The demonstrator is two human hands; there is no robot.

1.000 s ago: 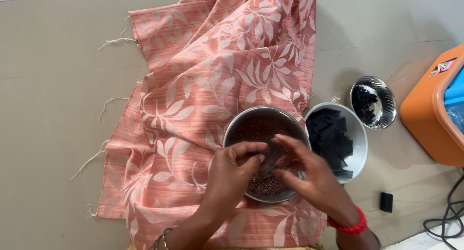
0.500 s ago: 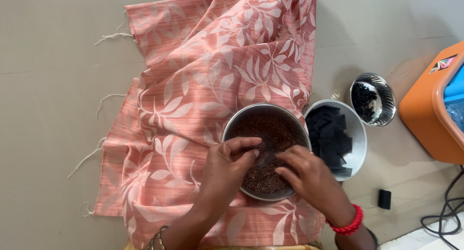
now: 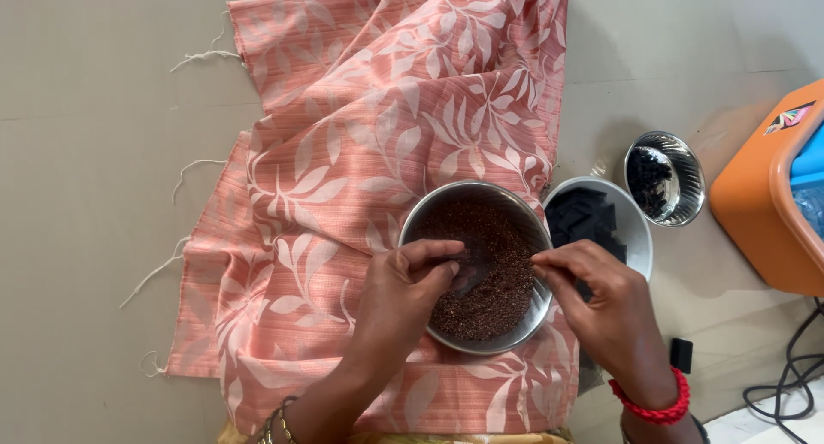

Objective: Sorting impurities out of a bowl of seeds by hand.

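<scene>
Left hand (image 3: 402, 288) curled, fingertips pinched together on brown grains (image 3: 489, 268) inside steel bowl (image 3: 429, 212); right hand (image 3: 605, 302) at bowl's right rim, fingers drawn together, whether anything is gripped cannot tell. Bowl seated on pink leaf-print cloth (image 3: 360, 152), spread over beige surface (image 3: 86, 152). Orange case (image 3: 760, 204) at right edge. White bowl (image 3: 639, 229) of dark pieces just beside. Small steel cup (image 3: 691, 174) beyond it.

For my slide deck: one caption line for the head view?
Both hands, left and right, reach into a steel bowl of dark grains on a pink leaf-print cloth.
</scene>
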